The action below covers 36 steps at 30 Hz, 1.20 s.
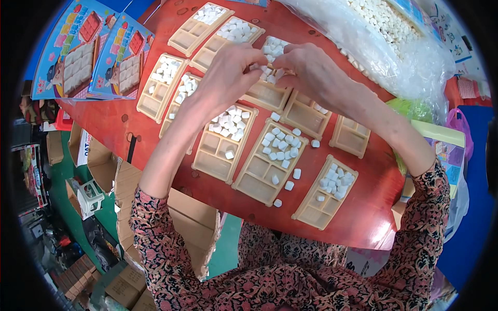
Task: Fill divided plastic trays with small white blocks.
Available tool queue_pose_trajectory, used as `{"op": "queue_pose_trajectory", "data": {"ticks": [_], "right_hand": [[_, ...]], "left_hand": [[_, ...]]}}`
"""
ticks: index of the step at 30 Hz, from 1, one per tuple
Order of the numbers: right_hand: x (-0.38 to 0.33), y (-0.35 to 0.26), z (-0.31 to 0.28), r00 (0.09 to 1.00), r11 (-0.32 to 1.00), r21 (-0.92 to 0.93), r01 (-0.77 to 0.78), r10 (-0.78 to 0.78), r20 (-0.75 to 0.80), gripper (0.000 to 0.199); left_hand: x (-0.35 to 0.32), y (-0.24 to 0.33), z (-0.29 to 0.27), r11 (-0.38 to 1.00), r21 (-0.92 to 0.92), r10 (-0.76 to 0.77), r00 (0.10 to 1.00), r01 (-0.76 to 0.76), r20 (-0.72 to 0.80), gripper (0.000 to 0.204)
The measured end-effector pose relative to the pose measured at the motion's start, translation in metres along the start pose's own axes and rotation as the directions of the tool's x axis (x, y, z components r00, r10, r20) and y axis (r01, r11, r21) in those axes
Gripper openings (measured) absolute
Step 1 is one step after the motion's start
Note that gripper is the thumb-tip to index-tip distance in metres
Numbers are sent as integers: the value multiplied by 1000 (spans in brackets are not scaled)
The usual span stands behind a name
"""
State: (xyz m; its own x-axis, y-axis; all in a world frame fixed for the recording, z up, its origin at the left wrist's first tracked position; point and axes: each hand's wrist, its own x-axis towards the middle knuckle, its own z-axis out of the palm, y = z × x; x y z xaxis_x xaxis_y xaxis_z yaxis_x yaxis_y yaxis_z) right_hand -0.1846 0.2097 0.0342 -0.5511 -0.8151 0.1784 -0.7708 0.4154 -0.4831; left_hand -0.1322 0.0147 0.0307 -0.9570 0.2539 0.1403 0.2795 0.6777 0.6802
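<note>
Small white cubes (267, 72) are pinched between the fingertips of the left hand (228, 72) and the right hand (306, 70), both held closed above a beige compartment tray (267, 93) at the far middle of the red table (363, 207). More trays (270, 163), some partly filled with cubes, are spread around it. A clear bag of cubes (384, 36) is seen far right, colourful boxes (85, 49) far left.

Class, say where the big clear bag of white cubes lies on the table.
In the head view, the clear bag lies at the red table's far right corner, just beyond the right hand.
</note>
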Motion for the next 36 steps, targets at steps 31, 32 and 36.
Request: {"op": "queue_pose_trajectory", "data": {"ticks": [31,32,36], "right_hand": [[9,-14,5,1000,982,-187,-10,6,-22,8],[11,-20,4,998,984,-176,-25,15,-56,7],[19,-37,-14,992,986,-169,9,-31,-126,10]], "left_hand": [[16,2,13,971,-210,-100,992,115,80,16],[13,3,8,969,-226,-90,994,103,69,16],[8,5,-7,943,-333,16,999,-32,-50,15]]}}
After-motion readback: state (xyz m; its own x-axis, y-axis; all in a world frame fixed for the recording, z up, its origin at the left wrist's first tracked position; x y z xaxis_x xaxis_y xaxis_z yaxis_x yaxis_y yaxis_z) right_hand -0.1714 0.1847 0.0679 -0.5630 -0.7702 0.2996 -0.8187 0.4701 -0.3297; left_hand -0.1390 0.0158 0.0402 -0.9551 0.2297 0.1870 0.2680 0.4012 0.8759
